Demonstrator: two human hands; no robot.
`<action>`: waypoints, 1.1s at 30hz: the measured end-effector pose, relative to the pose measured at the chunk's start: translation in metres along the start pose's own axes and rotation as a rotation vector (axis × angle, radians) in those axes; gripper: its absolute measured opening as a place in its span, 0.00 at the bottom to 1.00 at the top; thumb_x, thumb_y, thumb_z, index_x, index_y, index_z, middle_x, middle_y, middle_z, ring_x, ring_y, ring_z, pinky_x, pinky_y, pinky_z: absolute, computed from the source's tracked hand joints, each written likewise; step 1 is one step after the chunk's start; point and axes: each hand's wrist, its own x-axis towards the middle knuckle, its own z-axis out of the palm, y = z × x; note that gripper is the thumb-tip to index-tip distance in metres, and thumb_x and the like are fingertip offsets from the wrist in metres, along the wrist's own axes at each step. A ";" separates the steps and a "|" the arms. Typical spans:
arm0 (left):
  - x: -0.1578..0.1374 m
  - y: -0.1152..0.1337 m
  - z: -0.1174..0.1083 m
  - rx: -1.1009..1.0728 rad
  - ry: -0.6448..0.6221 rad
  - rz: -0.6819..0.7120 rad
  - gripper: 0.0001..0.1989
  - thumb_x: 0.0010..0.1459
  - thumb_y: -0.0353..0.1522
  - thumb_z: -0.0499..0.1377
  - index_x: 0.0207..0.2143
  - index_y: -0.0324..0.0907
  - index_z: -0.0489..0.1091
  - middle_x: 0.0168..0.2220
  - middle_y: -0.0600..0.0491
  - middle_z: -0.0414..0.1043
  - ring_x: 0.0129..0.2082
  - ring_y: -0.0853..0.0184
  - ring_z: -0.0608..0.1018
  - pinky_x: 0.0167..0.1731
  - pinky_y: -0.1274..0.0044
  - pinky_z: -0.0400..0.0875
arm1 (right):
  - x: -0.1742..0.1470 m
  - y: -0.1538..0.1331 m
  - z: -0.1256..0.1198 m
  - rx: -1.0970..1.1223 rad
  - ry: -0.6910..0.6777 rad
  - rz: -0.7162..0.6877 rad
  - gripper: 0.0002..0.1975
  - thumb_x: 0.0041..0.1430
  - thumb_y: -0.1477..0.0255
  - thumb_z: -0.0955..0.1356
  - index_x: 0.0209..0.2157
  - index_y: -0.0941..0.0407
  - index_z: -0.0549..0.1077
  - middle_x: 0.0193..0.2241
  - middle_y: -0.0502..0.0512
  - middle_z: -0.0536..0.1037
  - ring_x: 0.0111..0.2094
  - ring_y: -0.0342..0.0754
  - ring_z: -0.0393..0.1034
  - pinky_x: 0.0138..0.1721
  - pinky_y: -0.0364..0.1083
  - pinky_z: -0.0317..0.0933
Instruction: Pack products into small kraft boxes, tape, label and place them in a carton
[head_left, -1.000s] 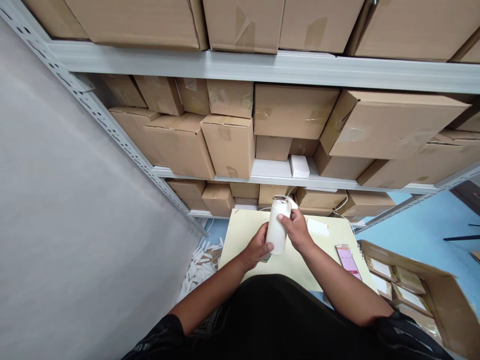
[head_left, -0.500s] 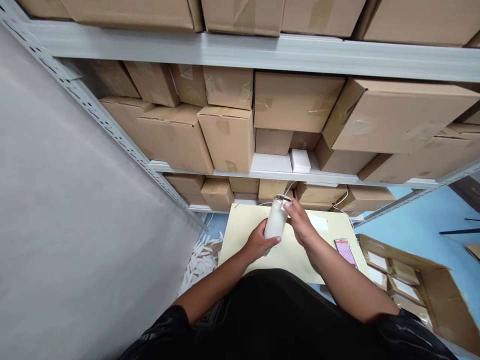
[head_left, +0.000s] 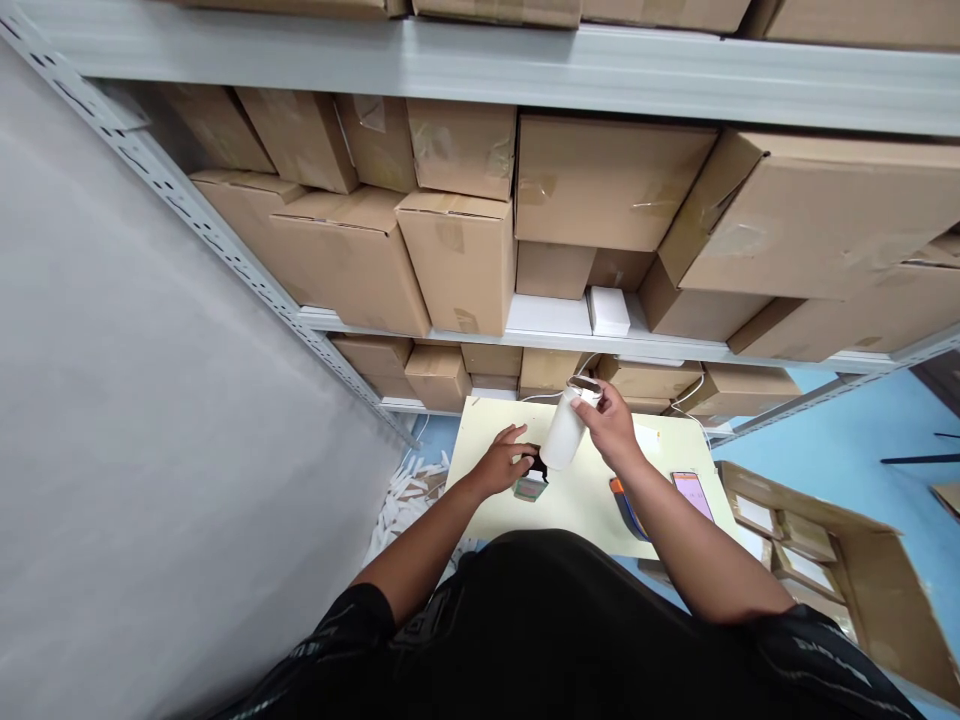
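Observation:
My right hand [head_left: 611, 428] grips a white cylinder [head_left: 564, 432] near its upper end, with the thumb across its side. The cylinder leans over the table, and its top end shows a brown, round face with a pale rim. To the left, my left hand [head_left: 501, 465] is off the cylinder, its fingers apart. Its fingertips reach a small black-and-green object [head_left: 531, 484] on the table; whether they touch it is hard to see. That object's exact kind is unclear.
The cream table [head_left: 577, 510] carries a phone [head_left: 691, 493] and an orange-and-blue item [head_left: 628, 508] beside my right forearm. Shelves of cardboard boxes [head_left: 457, 260] stand ahead. An open carton [head_left: 874, 570] is at right; white strips [head_left: 401, 510] litter the floor at left.
My left hand has let go of the white cylinder and moved left to the black-and-green object. My right hand has shifted slightly right, still holding the cylinder. The view has tilted downward.

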 end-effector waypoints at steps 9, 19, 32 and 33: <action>0.001 -0.006 0.022 -0.191 -0.062 -0.077 0.26 0.51 0.33 0.68 0.54 0.44 0.76 0.58 0.45 0.74 0.56 0.51 0.76 0.57 0.62 0.72 | -0.014 0.027 0.020 -0.024 -0.105 -0.009 0.30 0.51 0.57 0.77 0.52 0.54 0.71 0.48 0.59 0.80 0.48 0.54 0.76 0.53 0.54 0.68; -0.008 -0.017 0.028 -0.314 -0.062 -0.089 0.40 0.45 0.30 0.70 0.63 0.44 0.67 0.66 0.41 0.63 0.63 0.48 0.69 0.58 0.58 0.69 | -0.028 0.057 0.016 -0.126 -0.140 -0.036 0.32 0.52 0.58 0.77 0.55 0.53 0.68 0.50 0.59 0.78 0.49 0.54 0.74 0.54 0.55 0.68; -0.006 -0.022 0.028 -0.389 -0.122 -0.058 0.48 0.41 0.29 0.73 0.66 0.46 0.63 0.67 0.42 0.64 0.64 0.47 0.68 0.60 0.58 0.66 | -0.039 0.081 -0.008 -0.350 -0.282 -0.080 0.33 0.50 0.62 0.77 0.55 0.52 0.65 0.48 0.57 0.77 0.48 0.55 0.75 0.53 0.57 0.68; -0.005 -0.022 0.028 -0.391 -0.125 -0.064 0.48 0.41 0.29 0.72 0.67 0.46 0.63 0.66 0.43 0.64 0.64 0.47 0.68 0.60 0.59 0.66 | -0.041 0.086 -0.010 -0.433 -0.311 -0.085 0.33 0.50 0.62 0.77 0.55 0.52 0.65 0.48 0.57 0.77 0.48 0.56 0.75 0.53 0.57 0.68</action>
